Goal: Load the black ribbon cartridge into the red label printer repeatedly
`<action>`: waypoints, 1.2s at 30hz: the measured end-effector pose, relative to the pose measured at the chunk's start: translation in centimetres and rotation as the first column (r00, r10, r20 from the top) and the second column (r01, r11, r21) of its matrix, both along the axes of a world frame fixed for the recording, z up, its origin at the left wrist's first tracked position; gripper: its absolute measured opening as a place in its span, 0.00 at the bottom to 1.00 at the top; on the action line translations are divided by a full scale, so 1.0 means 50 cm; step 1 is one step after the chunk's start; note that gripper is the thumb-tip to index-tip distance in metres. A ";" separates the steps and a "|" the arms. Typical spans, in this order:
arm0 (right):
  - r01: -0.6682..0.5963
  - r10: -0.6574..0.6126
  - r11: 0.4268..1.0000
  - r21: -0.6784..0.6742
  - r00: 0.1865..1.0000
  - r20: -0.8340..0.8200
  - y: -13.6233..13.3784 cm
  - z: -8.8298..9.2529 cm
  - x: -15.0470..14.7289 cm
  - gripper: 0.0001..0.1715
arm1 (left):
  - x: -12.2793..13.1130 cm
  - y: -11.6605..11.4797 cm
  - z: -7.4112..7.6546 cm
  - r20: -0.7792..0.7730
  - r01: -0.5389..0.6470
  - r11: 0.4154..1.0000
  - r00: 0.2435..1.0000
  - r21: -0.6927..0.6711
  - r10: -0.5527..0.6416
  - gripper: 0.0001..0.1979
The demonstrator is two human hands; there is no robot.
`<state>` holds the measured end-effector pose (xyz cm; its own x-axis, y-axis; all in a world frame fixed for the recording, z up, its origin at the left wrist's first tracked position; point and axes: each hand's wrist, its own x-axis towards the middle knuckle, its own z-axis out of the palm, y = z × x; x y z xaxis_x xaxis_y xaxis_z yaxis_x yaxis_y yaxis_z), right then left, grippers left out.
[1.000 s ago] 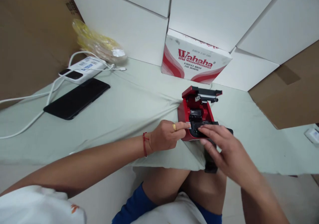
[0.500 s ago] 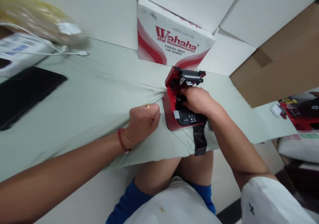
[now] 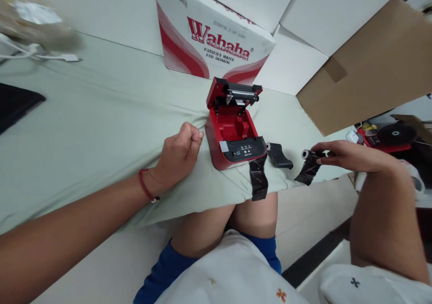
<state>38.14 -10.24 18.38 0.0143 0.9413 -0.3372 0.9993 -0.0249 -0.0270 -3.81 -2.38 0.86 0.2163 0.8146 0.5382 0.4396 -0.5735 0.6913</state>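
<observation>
Red thermal printer (image 3: 229, 135) sits with its lid hinged open and tilted back, on a pale green sheet (image 3: 101, 110), near the sheet's front fold and directly in front of a box.

At the far left edge, a black phone (image 3: 15, 101) lies on the sheet, and behind it are a blurred plastic bag (image 3: 33, 24) and a white cable (image 3: 57, 57). Nearer the middle, the left hand (image 3: 180, 152) is closed in an empty fist, resting just beside the printer's left wall, with a red string bracelet (image 3: 146, 186) on the wrist. Behind the printer stands a white and red Wahaha water carton (image 3: 216, 34), propped against white boxes.

A black marbled strip (image 3: 258, 178) drapes from the printer's front edge down over the fold of the sheet. Just right of it, a curved black piece (image 3: 278, 156) with a pale end lies on the cloth. Further right, the right hand (image 3: 354, 155) pinches a small black roll (image 3: 308, 168) between its fingers, a white core showing at one end and a short tail of strip hanging down. Beyond the hand are a brown cardboard sheet (image 3: 364, 65) and, on the far right, a red device with a black disc (image 3: 396, 133).
</observation>
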 end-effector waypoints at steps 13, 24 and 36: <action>0.056 -0.056 0.982 0.183 0.998 -0.006 0.022 -0.121 -0.119 0.17 | -0.016 0.008 -0.009 -0.133 0.214 0.973 0.970 0.090 -0.201 0.12; -0.239 0.244 0.968 0.069 0.967 -0.076 0.036 -0.174 -0.251 0.14 | -0.009 0.006 -0.015 -0.220 0.281 0.953 0.942 0.112 -0.252 0.11; -0.441 0.463 0.853 0.278 0.886 -0.016 0.110 -0.035 -0.349 0.19 | -0.001 0.001 -0.026 -0.300 0.255 0.956 0.932 0.145 -0.203 0.10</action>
